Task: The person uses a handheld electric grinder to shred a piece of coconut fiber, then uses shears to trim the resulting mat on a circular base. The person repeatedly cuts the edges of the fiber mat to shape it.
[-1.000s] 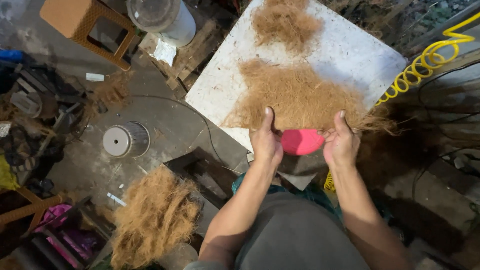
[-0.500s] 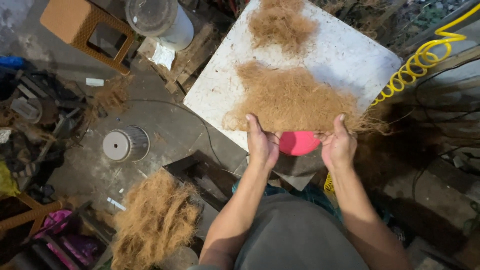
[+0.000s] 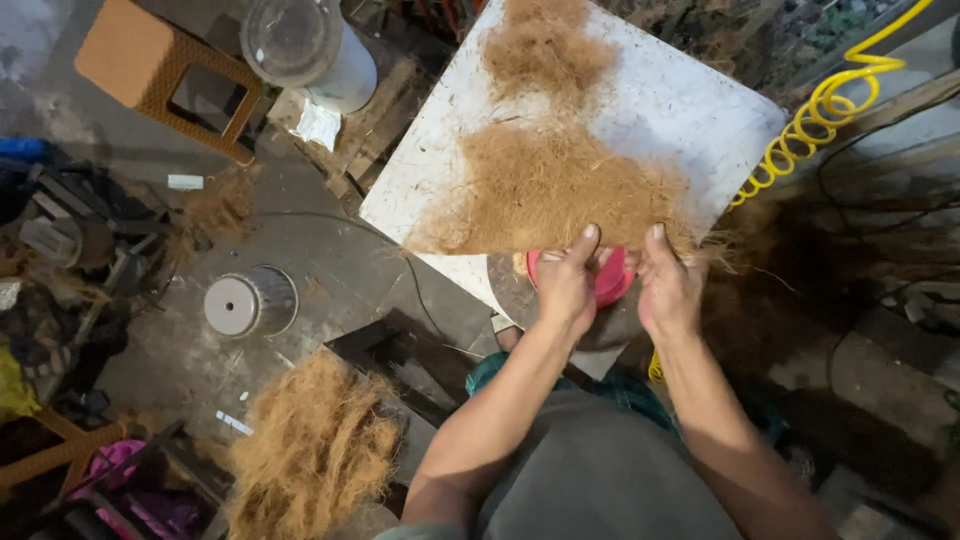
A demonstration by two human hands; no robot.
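Note:
A flat mat of brown coir fibre (image 3: 545, 190) lies on a white board (image 3: 690, 110). My left hand (image 3: 565, 285) and my right hand (image 3: 668, 285) both grip the mat's near edge and hold it lifted off the board. Under the raised edge, between my hands, a pink round object (image 3: 612, 278) shows, resting on a dark round surface (image 3: 515, 292). A second, smaller clump of fibre (image 3: 545, 45) sits at the far end of the board.
A large heap of loose fibre (image 3: 315, 455) lies on the floor at lower left. A grey spool (image 3: 245, 302), a brown plastic stool (image 3: 165, 75), a clear-lidded white container (image 3: 310, 45) and tool clutter stand at left. A yellow coiled hose (image 3: 815, 110) hangs at right.
My hands have lifted the near edge of the fibre mat and drawn it toward me, so it now partly covers the pink object, which showed fully a second ago.

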